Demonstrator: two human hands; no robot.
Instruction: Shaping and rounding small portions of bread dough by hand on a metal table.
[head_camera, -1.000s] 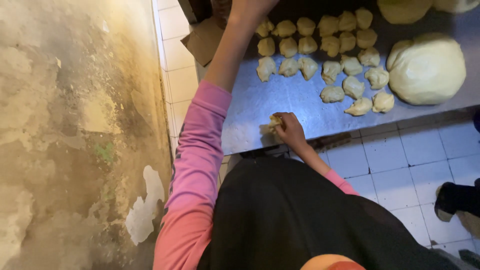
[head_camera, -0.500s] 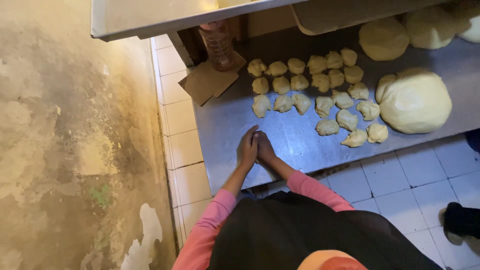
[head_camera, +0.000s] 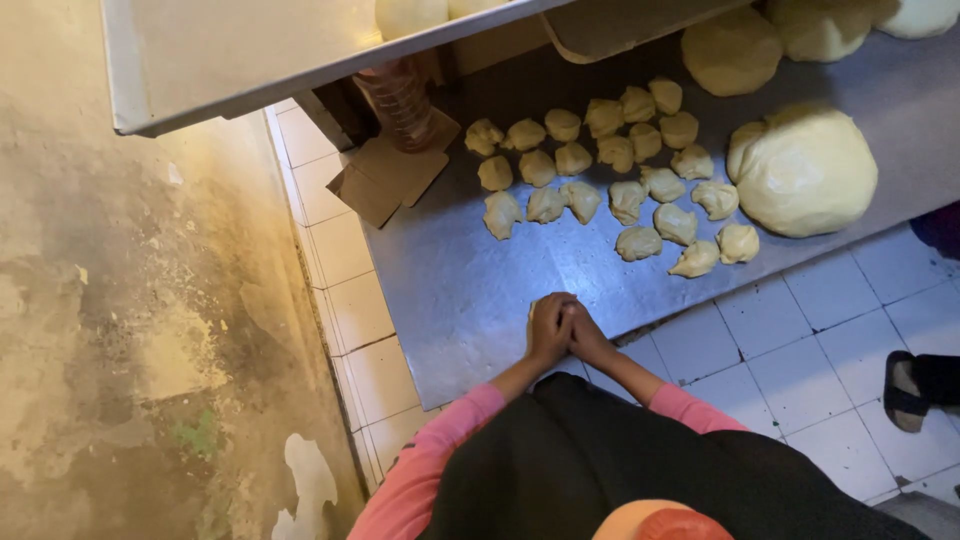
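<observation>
Two hands (head_camera: 563, 330) over steel table (head_camera: 450, 290).

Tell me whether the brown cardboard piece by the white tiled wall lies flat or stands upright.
Flat. The brown cardboard piece lies spread on the grey metal table, one corner overhanging the white tiled wall, a ribbed bottle beside it.

Lying in loose rows mid-bench: small dough pieces (head_camera: 600, 175), well apart from the near edge. Sitting just right of them: large dough mound (head_camera: 808, 168). Resting farther back: flatter dough round (head_camera: 731, 50), partly tucking under a tray edge. Overhanging the back left: metal shelf (head_camera: 240, 60). Standing under it: ribbed plastic bottle (head_camera: 398, 100), touching a folded cardboard piece (head_camera: 392, 172). Running along the left: stained concrete wall (head_camera: 120, 300). Showing at far right on white floor tiles (head_camera: 800, 350): someone's sandalled foot (head_camera: 915, 390).
</observation>
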